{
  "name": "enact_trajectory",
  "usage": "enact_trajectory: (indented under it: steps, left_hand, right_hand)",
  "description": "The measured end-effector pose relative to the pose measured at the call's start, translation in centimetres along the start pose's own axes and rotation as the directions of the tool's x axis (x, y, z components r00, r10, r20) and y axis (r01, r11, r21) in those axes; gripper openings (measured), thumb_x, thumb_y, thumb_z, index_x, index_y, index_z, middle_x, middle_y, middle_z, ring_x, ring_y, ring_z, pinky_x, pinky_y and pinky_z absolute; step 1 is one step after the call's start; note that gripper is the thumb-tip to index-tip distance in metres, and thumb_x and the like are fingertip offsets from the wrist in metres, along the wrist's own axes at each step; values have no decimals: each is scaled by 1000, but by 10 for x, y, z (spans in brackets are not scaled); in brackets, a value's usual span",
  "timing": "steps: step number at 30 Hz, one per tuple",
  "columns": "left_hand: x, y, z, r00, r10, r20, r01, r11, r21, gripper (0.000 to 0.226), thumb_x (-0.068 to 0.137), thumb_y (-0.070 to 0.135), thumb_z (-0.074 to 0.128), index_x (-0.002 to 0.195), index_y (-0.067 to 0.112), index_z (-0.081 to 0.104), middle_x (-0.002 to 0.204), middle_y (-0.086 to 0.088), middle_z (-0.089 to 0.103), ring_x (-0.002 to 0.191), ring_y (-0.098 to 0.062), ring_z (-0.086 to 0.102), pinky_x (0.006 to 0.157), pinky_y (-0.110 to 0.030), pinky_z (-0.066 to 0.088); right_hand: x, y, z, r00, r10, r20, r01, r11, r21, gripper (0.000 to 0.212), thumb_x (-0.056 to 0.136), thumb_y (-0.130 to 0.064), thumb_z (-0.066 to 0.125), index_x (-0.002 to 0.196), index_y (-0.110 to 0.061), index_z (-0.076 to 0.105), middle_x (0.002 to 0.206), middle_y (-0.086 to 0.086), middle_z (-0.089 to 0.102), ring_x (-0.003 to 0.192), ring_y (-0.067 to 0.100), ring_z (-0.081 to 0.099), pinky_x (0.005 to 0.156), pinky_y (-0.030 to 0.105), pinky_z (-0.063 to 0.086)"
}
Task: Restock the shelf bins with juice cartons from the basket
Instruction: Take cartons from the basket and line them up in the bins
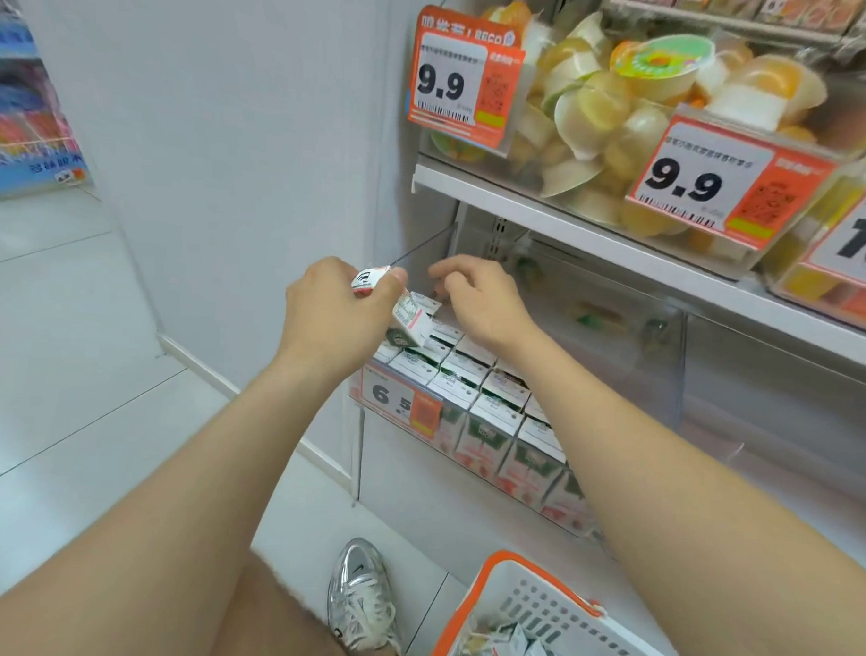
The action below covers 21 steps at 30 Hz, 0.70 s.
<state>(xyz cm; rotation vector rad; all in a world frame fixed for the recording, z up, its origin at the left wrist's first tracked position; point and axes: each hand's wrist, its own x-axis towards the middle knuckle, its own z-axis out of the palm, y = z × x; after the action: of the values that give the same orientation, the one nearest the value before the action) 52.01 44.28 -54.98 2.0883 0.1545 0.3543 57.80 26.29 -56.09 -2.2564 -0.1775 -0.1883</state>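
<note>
Two hands work at the lower shelf bin (360, 440), a clear-walled tray w/ a "6.5" price tag (400, 403) clipped on its front left corner. Inside, juice cartons (496, 418) stand upright in tight rows, tops white, fronts green and red; the rows run from the front wall back under the shelf above.

L hand (333, 314) grips one carton (408, 318), fingers wrapped round it. The carton is tilted, its lower end just over the back rows on the bin's left side.

R hand (481, 300) reaches deeper, fingers curled down at the rearmost cartons. Can't tell if it pinches one or only touches the tops.

Basket (549, 607) sits on the floor at btm right: white perforated walls, orange rim. More cartons (506, 644) lie loose and jumbled in it, only partly in frame.

Next bin along (665, 365), same shelf, is clear too; contents blurred behind the plastic, a few items at most.

Upper shelf (572, 230): a clear bin heaped w/ jelly cups (590, 112), yellow and orange, under two "9.9" tags (449, 83) (696, 186).

Silver sneaker (360, 595) stands on the white tile beside the basket.
</note>
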Motion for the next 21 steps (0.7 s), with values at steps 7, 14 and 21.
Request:
enact_trajectory:
  steps: [7,14,21]
  left_hand:
    - [-7,20,2,920,-294,260,388,778,-494,49,94,51,70,102,3,70,89,-14,79,75,-29,80,85,-41,65]
    - [-11,19,11,971,-182,156,194,979,-66,61,104,55,42,97,1,70,88,-15,75,73,-33,74,71,-42,64]
    - [-19,2,19,842,9,540,-289,852,437,47,100,39,59,144,24,50,152,-7,43,139,-34,43,110,-46,43]
  right_hand:
    - [-63,-5,-17,992,-110,54,85,933,349,41,86,-3,78,124,-17,66,110,-2,79,101,14,75,91,30,60]
    - [-59,6,-35,977,59,-205,34,905,423,18,94,-19,77,112,-17,75,104,-1,79,100,15,76,84,37,63]
    - [-28,27,-39,961,64,-270,-91,992,-87,23,92,-21,67,114,-18,68,93,-1,72,89,16,66,59,10,45]
